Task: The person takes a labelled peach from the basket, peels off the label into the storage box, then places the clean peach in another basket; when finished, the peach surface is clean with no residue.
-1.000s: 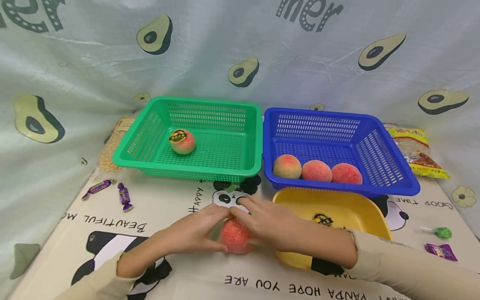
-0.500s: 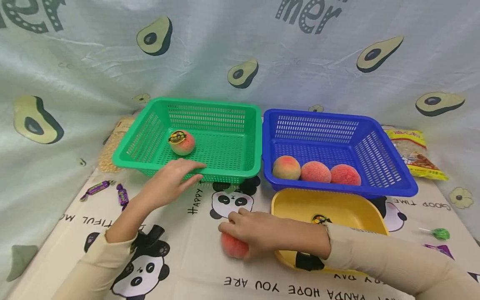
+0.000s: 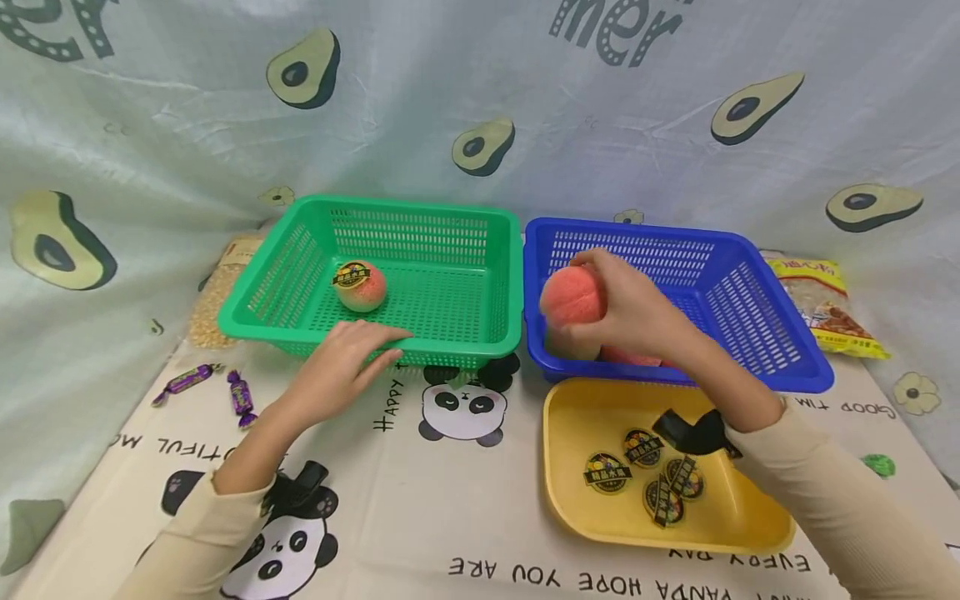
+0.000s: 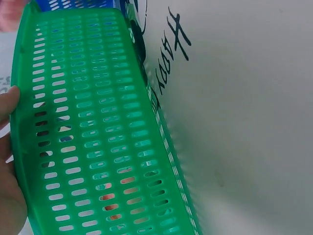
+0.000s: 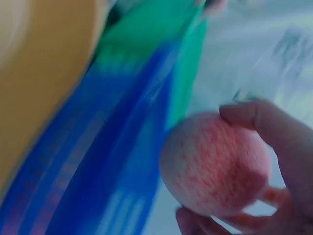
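My right hand (image 3: 626,304) grips a pink peach (image 3: 572,297) above the left part of the blue basket (image 3: 765,321). In the right wrist view, fingers and thumb wrap the side of this peach (image 5: 215,164). Below it in the basket, other peaches (image 3: 630,357) are partly hidden by the hand and the front rim. My left hand (image 3: 345,358) rests with loosely straight fingers at the front rim of the green basket (image 3: 427,343). Inside that basket lies one peach (image 3: 362,292) bearing a black and gold sticker (image 3: 352,276). The left wrist view shows the slotted basket wall beside the fingers.
A yellow tray (image 3: 570,517) with several round stickers (image 3: 607,473) stands before the blue basket. Purple-wrapped candies (image 3: 240,398) lie at the left. A bag of yellow grains (image 3: 217,304) and a yellow food packet (image 3: 825,304) flank the baskets. A green lollipop (image 3: 879,465) is at the right.
Both hands were at the peach on the table. The left hand moved to the green basket's rim; the right hand lifted the peach and carried it over the blue basket.
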Motion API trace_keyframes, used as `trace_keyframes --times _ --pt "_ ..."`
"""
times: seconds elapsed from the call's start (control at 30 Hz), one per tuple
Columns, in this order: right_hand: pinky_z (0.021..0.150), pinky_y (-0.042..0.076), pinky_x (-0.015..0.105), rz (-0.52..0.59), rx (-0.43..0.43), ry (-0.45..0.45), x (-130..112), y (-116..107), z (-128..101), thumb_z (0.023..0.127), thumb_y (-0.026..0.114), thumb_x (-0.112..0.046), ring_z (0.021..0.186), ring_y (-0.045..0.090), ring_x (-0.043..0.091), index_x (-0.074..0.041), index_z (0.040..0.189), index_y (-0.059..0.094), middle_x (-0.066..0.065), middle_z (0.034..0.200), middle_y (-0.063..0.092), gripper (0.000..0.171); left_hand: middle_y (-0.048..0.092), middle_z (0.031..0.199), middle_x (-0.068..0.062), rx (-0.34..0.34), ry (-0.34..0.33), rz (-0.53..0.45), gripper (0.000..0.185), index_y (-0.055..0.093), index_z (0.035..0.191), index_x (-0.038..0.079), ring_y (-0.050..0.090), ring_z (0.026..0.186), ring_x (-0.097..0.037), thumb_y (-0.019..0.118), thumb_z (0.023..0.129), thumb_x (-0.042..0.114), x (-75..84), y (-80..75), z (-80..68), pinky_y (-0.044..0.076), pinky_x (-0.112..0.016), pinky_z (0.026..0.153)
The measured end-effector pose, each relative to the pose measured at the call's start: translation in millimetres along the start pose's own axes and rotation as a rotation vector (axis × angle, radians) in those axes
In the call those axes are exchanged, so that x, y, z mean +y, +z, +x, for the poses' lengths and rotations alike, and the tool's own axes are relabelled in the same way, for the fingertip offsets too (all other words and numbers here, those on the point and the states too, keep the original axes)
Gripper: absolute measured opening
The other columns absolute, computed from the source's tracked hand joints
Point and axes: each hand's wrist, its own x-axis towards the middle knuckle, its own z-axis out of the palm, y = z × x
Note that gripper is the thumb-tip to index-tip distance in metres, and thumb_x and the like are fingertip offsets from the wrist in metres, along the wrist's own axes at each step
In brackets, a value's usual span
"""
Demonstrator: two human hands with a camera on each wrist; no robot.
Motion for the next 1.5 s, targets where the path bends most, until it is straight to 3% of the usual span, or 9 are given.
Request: trace_keyframes --times 0.2,0.37,0.57,0.77,0.93,1.03,1.17,1.27,1.5 --pt "0.08 0.051 0.052 0.014 0.006 0.257 64 -4 19 0.08 0.073 -0.014 0.098 0.053 0.039 0.007 0.134 0.032 0.027 0.114 0.05 0.071 0.065 0.111 -0.01 -0.009 0.004 0.009 0.027 0.063 0.118 0.004 0.057 0.105 -0.028 0.062 0.093 0.014 -0.2 -0.3 1.6 0.038 -0.045 0.09" --pt "0.081 0.05 0.053 0.017 -0.103 0.336 90 12 29 0.083 0.069 -0.021 0.099 0.053 0.04 0.004 0.135 0.031 0.029 0.114 0.051 0.069 0.066 0.11 -0.01 0.0 0.005 0.009 0.027 0.063 0.118 0.005 0.057 0.104 -0.027 0.062 0.092 0.013 -1.4 -0.9 0.2 0.038 -0.045 0.089" --pt "0.084 0.048 0.056 -0.03 -0.191 0.399 98 20 31 0.088 0.065 -0.029 0.106 0.05 0.044 0.001 0.139 0.03 0.032 0.122 0.048 0.069 0.066 0.11 -0.01 0.007 0.011 0.004 0.027 0.063 0.118 0.004 0.057 0.105 -0.027 0.062 0.092 0.013 -1.9 -1.9 -0.7 0.038 -0.045 0.09" --pt "0.09 0.042 0.06 -0.047 -0.241 0.321 96 22 31 0.091 0.061 -0.027 0.113 0.045 0.049 0.001 0.145 0.021 0.036 0.129 0.04 0.072 0.061 0.12 -0.014 -0.006 -0.052 -0.103 0.029 0.06 0.123 0.002 0.051 0.115 -0.032 0.058 0.095 0.011 -10.0 -19.5 -5.0 0.036 -0.05 0.097" --pt "0.094 0.031 0.069 -0.078 -0.251 0.269 88 17 28 0.093 0.06 -0.027 0.123 0.031 0.057 0.0 0.15 0.008 0.041 0.142 0.014 0.082 0.057 0.121 -0.021 0.178 -0.139 -0.075 0.026 0.06 0.118 -0.003 0.044 0.117 -0.039 0.057 0.094 0.008 -41.7 -53.5 -16.4 0.032 -0.057 0.099" --pt "0.092 0.029 0.071 -0.117 -0.23 0.24 79 11 22 0.091 0.063 -0.029 0.125 0.024 0.059 -0.001 0.15 0.007 0.04 0.144 0.006 0.086 0.049 0.126 -0.029 0.242 -0.263 -0.02 0.026 0.058 0.116 -0.008 0.036 0.12 -0.048 0.055 0.095 0.007 -63.8 -71.5 -28.2 0.023 -0.062 0.101" --pt "0.092 0.027 0.072 -0.173 -0.177 0.143 59 -1 14 0.089 0.067 -0.022 0.129 0.015 0.059 -0.001 0.149 0.014 0.038 0.145 0.006 0.082 0.03 0.136 -0.038 0.163 -0.481 -0.012 0.037 0.046 0.128 -0.011 0.021 0.126 -0.056 0.047 0.098 0.009 -84.7 -83.0 -39.6 0.012 -0.069 0.101" --pt "0.094 0.027 0.071 -0.19 -0.146 0.058 38 -10 18 0.088 0.067 -0.017 0.13 0.017 0.055 -0.002 0.147 0.021 0.035 0.146 0.011 0.076 0.022 0.141 -0.039 0.099 -0.579 -0.087 0.046 0.031 0.139 -0.011 0.019 0.128 -0.057 0.04 0.097 0.005 -92.1 -82.5 -37.1 0.014 -0.07 0.1" --pt "0.098 0.035 0.06 -0.243 -0.176 -0.113 -20 -8 71 0.088 0.068 -0.022 0.129 0.027 0.044 -0.005 0.144 0.031 0.027 0.143 0.024 0.068 0.023 0.143 -0.037 0.109 -0.618 -0.174 0.05 0.023 0.142 -0.013 0.024 0.126 -0.055 0.035 0.094 -0.006 -91.2 -76.0 -27.8 0.022 -0.066 0.1"
